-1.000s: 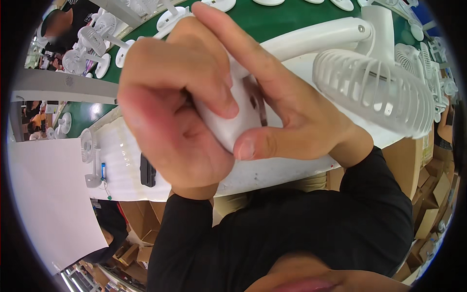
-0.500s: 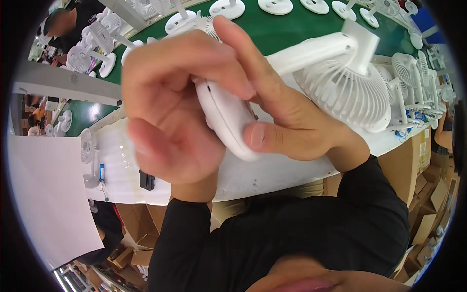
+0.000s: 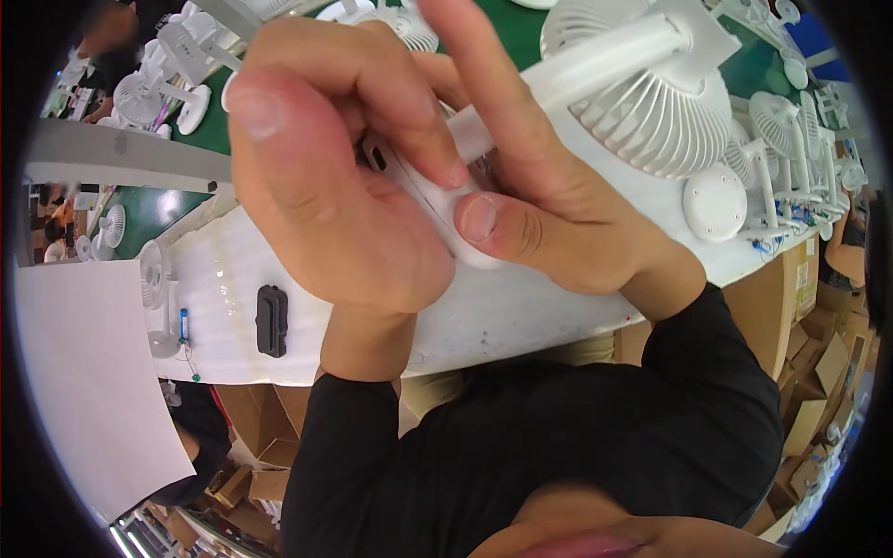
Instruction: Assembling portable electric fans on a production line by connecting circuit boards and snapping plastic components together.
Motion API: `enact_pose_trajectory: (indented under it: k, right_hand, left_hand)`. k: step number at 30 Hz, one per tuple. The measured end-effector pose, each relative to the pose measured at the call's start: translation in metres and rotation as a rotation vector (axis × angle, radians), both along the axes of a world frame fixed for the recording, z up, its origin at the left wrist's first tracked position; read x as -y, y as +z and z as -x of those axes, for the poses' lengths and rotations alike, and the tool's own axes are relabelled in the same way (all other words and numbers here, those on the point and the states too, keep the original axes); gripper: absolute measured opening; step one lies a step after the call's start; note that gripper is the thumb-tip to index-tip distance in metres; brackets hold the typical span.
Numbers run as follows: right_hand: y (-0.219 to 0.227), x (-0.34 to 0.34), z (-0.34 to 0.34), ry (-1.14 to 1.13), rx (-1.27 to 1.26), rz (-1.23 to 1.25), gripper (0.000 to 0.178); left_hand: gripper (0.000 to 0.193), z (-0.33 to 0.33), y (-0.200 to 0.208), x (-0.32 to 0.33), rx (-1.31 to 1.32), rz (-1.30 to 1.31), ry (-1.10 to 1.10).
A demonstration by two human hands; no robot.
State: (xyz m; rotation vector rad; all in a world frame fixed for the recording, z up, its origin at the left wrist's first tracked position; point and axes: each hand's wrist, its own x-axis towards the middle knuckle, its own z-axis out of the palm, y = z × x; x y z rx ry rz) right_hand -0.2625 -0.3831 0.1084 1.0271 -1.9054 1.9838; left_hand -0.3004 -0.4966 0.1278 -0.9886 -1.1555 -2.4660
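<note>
Both hands hold a white desk fan [image 3: 656, 121] raised over the white-covered table, its slatted round cage to the upper right and its stem slanting down to the base. My left hand [image 3: 326, 186] is curled around the base [image 3: 430, 193], fingers bent over it; a small dark slot shows in the base's edge near the fingers. With the thumb pressed on the rim, my right hand [image 3: 567, 214] grips the base from the other side, forefinger stretched upward beside the stem. The underside of the base is mostly hidden by the hands.
A black block-shaped holder [image 3: 273, 321] lies on the table [image 3: 484, 325] at left. Near the left edge stands another fan [image 3: 156, 288] beside a blue cylindrical cell with wires [image 3: 184, 325]. On the right are a white round disc [image 3: 714, 202] and several fans [image 3: 781, 130]. Behind runs a green surface [image 3: 507, 46].
The fan has tilted and its base has shifted up a little. My left thumb has swung up and the left fingers have closed further over the base. The disc at right has come into sight.
</note>
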Motion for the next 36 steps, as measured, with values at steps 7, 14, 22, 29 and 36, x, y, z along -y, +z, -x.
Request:
enact_pose_trajectory:
  k: [7,14,22,29,36]
  right_hand:
    - [0.005,-0.008,-0.011,-0.002,-0.052,-0.099,0.073]
    - [0.007,-0.01,-0.017,-0.053,-0.084,-0.092,0.072]
    - [-0.011,-0.008,-0.009,0.003,0.074,0.045,0.07]
    - [-0.005,-0.01,-0.012,0.018,0.037,-0.11,0.065]
    - [-0.002,-0.019,-0.026,0.02,0.099,-0.138,0.062]
  left_hand:
    - [0.054,-0.008,0.004,-0.002,-0.13,0.124,0.182]
    - [0.056,-0.005,0.001,-0.003,-0.019,0.182,0.081]
    - [0.057,0.016,-0.008,0.002,-0.314,0.188,0.101]
    - [0.056,0.015,-0.015,0.008,-0.27,0.209,0.133]
    - [0.056,-0.001,-0.013,0.001,-0.234,0.273,0.127]
